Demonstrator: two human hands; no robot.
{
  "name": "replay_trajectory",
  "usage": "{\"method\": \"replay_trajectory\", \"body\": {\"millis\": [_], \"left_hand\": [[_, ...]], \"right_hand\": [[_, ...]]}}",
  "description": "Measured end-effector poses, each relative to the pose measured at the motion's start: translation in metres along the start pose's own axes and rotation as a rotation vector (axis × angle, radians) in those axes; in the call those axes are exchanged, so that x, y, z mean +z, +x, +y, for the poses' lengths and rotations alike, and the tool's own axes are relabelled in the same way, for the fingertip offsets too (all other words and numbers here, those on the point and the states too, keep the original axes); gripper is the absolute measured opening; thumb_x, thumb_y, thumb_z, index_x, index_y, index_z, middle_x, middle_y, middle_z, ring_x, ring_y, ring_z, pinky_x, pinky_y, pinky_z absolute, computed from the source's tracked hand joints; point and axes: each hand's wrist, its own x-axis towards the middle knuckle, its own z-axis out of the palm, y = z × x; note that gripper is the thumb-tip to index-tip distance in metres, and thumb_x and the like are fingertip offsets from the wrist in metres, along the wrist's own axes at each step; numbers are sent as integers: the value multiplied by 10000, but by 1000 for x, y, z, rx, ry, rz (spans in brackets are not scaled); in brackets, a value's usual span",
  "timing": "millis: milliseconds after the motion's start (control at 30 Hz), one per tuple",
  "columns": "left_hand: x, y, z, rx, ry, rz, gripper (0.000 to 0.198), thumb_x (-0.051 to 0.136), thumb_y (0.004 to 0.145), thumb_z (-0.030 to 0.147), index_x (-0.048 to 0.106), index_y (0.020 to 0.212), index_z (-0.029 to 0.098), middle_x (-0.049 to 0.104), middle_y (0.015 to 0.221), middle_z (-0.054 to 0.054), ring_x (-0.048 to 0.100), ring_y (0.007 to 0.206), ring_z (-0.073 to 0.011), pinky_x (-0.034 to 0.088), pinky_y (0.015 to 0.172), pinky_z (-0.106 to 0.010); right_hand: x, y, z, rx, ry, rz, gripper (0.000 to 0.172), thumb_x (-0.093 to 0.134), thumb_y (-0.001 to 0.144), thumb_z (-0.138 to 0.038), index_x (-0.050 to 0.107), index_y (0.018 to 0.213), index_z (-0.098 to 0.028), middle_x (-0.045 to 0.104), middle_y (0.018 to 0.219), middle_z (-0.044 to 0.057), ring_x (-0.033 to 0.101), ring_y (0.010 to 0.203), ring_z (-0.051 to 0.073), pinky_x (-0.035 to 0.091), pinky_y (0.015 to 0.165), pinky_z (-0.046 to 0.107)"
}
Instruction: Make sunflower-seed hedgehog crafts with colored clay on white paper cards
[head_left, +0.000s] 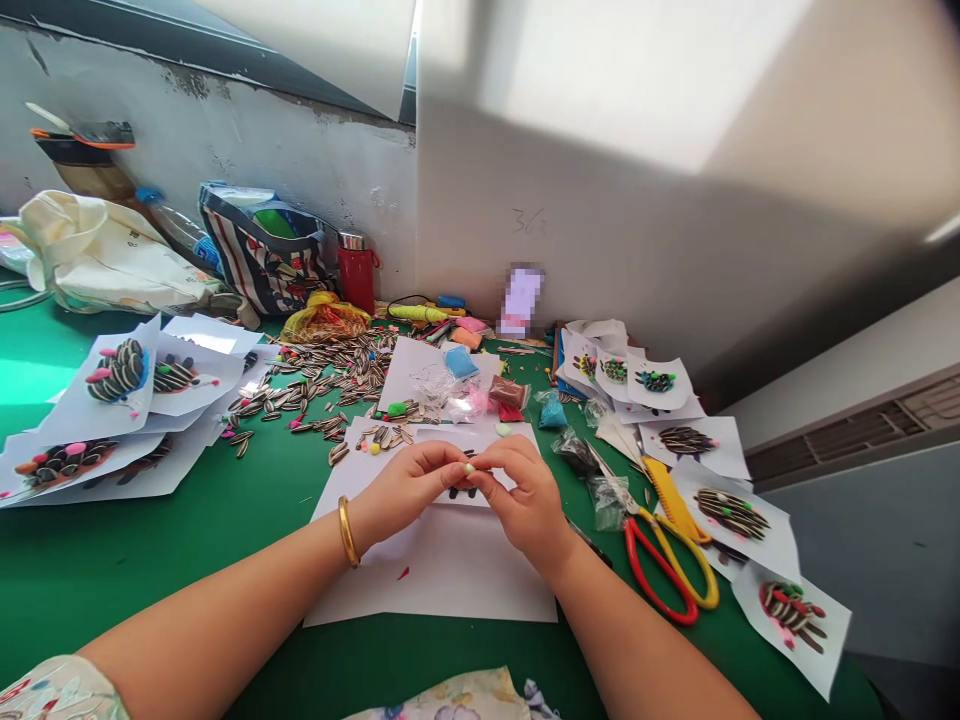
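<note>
Green table (150, 560) under white sheet (450, 580), centre frame. Above it, left hand (409, 487) and right hand (525, 500) together, fingertips pinched on pale green bit (469, 467). Small plastic bags (461, 362) of coloured clay just beyond; sunflower seeds (322, 375) strewn upper left; striped bag (262, 255) behind; scissors (667, 560) at right.

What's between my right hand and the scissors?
Head view: crumpled clear plastic bags and a dark slim object lie between the right hand and the scissors.

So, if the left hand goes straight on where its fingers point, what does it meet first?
The right hand: the left hand points straight at it, both seemingly pinching a tiny pale green lump.
</note>
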Motion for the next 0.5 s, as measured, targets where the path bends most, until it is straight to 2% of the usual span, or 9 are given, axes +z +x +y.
{"method": "replay_trajectory", "body": {"millis": [233,500], "left_hand": [[0,0,-3,-23,-22,24,312,658,846,470,684,871,160,674,824,-45,608,768,-167,505,703,-284],[1,0,-3,16,-1,23,335,616,872,493,661,810,166,663,791,-40,594,753,-164,502,698,-285]], "right_hand": [[1,-1,-1,-11,-10,-1,142,626,919,-235,725,1015,-269,655,893,50,603,877,200,517,769,356],[0,-1,-1,-1,-61,-24,129,631,919,-292,711,1019,-271,671,899,44,605,883,208,506,792,377]]}}
